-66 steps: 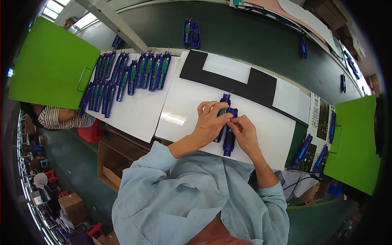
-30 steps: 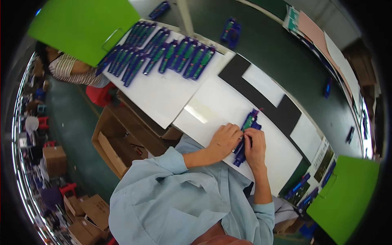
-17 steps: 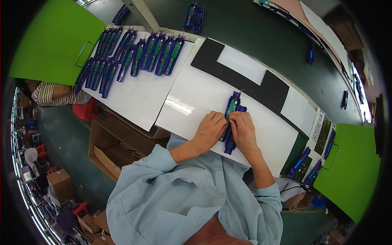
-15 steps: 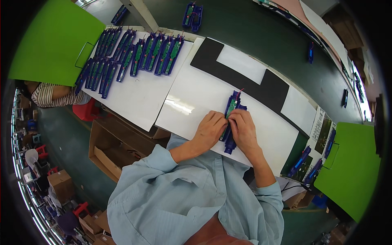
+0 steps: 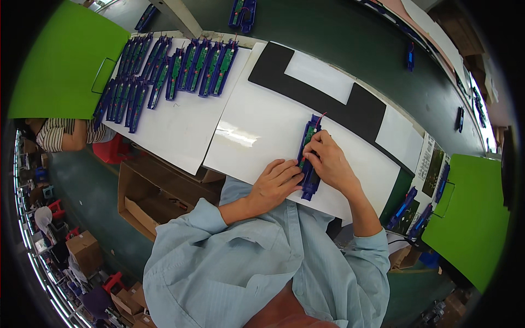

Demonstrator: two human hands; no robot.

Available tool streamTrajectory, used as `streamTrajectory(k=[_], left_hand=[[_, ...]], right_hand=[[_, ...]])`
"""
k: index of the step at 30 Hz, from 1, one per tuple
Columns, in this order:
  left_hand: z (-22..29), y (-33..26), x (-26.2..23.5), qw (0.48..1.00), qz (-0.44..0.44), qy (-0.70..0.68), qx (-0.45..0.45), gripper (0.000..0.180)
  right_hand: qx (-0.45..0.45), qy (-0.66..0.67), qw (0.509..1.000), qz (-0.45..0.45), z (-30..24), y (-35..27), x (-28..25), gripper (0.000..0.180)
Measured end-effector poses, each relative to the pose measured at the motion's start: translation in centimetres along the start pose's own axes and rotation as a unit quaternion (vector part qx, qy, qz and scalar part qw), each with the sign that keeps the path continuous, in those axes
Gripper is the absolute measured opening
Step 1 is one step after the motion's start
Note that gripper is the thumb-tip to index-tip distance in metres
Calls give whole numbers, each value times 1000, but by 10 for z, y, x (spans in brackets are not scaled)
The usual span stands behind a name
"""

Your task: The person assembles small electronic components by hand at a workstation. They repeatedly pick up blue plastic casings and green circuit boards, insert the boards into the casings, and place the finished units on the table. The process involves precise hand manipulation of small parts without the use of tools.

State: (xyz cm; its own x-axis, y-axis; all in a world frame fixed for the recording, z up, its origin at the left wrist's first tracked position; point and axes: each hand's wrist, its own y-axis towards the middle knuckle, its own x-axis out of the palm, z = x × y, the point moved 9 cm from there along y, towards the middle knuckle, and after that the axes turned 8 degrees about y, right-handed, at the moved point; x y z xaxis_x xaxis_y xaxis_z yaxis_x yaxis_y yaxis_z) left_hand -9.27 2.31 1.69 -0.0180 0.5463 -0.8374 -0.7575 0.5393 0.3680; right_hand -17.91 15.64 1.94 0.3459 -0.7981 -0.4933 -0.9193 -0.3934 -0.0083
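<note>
A long blue plastic housing (image 5: 307,188) with a green circuit board (image 5: 310,133) in it lies lengthwise before me on the white work board (image 5: 257,158). A thin red wire sticks out of its far end. My left hand (image 5: 276,185) holds the housing's left side near the close end, fingers bent and pressed together. Over the upper middle of the housing, my right hand (image 5: 332,164) is closed, with thumb and fingertips pinched down at the circuit board. What exactly sits between those fingertips is hidden.
Several similar blue housings with green boards (image 5: 199,68) stand in rows at the left. A black L-shaped mat (image 5: 317,95) lies beyond my hands. Green panels (image 5: 71,60) flank the table. More blue housings (image 5: 403,208) lie at right. A striped sleeve (image 5: 57,134) shows at left.
My right hand has moved away from me along the housing, and my left hand has slid nearer to me. The housing's wide parts now look drawn together. The whole view has shifted slightly.
</note>
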Motion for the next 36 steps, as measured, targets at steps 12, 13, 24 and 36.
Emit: streamTrajectory(k=[12,13,24,36], left_hand=[[1,-2,5,999,-1,38,4,36],[0,-2,6,999,-2,42,3,36],[4,11,-1,998,-53,25,18,39],[21,63,-45,995,-63,18,80,23]], right_hand=[[-89,-7,996,16,-11,-8,5,8],[-100,-4,995,22,-13,-9,5,8],[-65,-76,983,155,-8,-41,-19,43],[71,141,987,42,4,-62,-48,65]])
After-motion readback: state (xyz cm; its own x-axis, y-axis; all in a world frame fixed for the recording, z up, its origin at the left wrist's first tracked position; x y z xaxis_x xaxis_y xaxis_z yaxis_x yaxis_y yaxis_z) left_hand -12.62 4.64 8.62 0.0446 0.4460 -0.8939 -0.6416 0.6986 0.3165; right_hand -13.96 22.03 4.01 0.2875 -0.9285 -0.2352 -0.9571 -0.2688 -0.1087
